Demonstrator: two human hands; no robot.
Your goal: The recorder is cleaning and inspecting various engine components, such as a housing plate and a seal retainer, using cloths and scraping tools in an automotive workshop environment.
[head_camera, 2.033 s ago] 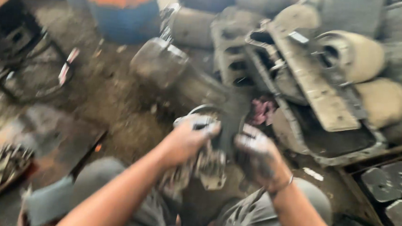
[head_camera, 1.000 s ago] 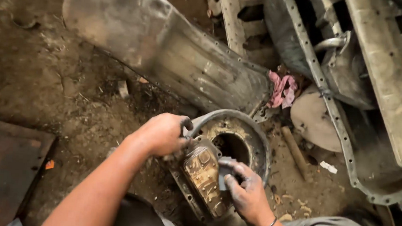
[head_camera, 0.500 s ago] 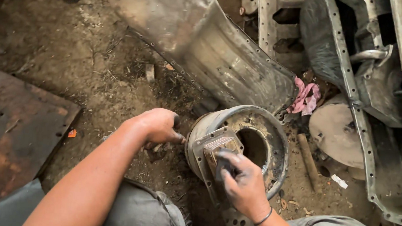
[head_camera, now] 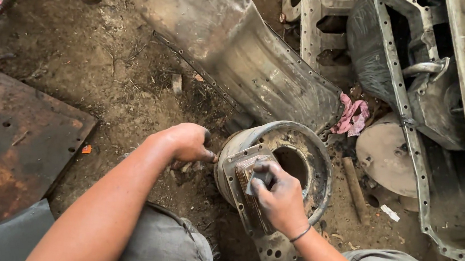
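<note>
A flat, greasy metal part with a bolt-hole flange point(head_camera: 240, 175) leans against a round metal drum point(head_camera: 317, 157) on the dirt floor in front of me. My left hand point(head_camera: 186, 141) is closed on the part's upper left edge. My right hand point(head_camera: 277, 195), blackened with grime, presses a small grey folded piece of abrasive sheet point(head_camera: 259, 179) against the ribbed brownish face of the part. A thin band circles my right wrist.
A long dented metal pan point(head_camera: 237, 50) lies upside down just beyond the drum. Larger flanged pans and castings point(head_camera: 408, 77) crowd the right side, with a pink rag point(head_camera: 352, 115) and a round disc point(head_camera: 387, 153) between them. A rusty plate point(head_camera: 16, 144) lies at left.
The view has steadied and closed in on the drum. My right hand slid the abrasive piece up along the part's face; my left hand stayed on the part's edge.
</note>
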